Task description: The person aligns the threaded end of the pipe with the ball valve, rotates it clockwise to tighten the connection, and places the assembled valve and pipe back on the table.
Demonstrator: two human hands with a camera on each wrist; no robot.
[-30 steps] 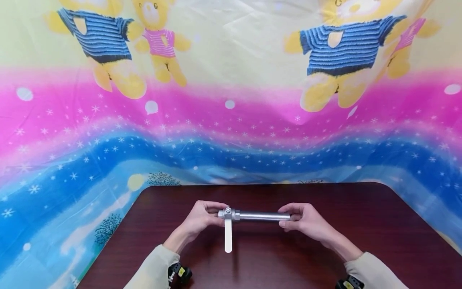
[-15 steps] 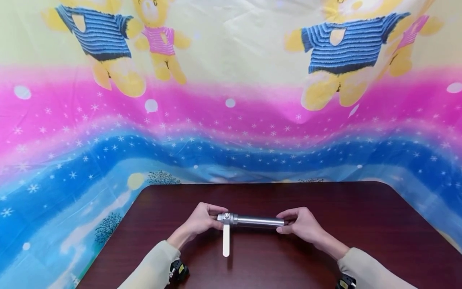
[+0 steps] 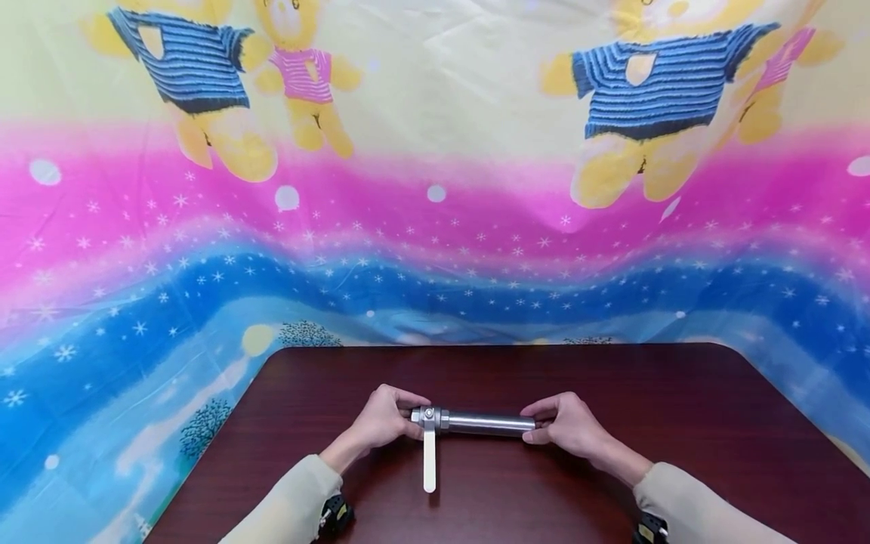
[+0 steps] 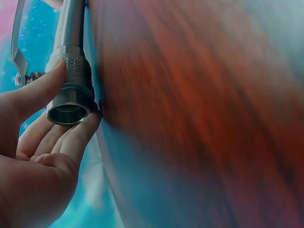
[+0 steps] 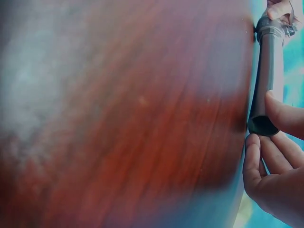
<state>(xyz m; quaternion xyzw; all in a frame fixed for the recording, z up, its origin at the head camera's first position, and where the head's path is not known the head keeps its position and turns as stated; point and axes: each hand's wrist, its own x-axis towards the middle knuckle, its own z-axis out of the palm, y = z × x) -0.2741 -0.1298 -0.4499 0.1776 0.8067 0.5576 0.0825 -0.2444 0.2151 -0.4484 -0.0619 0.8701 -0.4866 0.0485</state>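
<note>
We hold a metal valve (image 3: 469, 420) low in the centre of the head view, just above the dark surface (image 3: 680, 408). Our left hand (image 3: 384, 418) pinches its threaded end between thumb and fingers (image 4: 71, 142), and our right hand (image 3: 571, 425) pinches the pipe end. A pale lever (image 3: 429, 461) hangs from the valve toward the bottom of the frame.

Both forearms, in pale sleeves, reach forward and angle inward toward each other. The left hand (image 3: 382, 417) curls its fingers (image 4: 71, 142) and thumb around what it grips, knuckles facing up. The right hand (image 3: 567, 427) mirrors it opposite, thumb above and fingers (image 5: 259, 159) cupped below. A dark wrist-worn device sits under each cuff.
</note>
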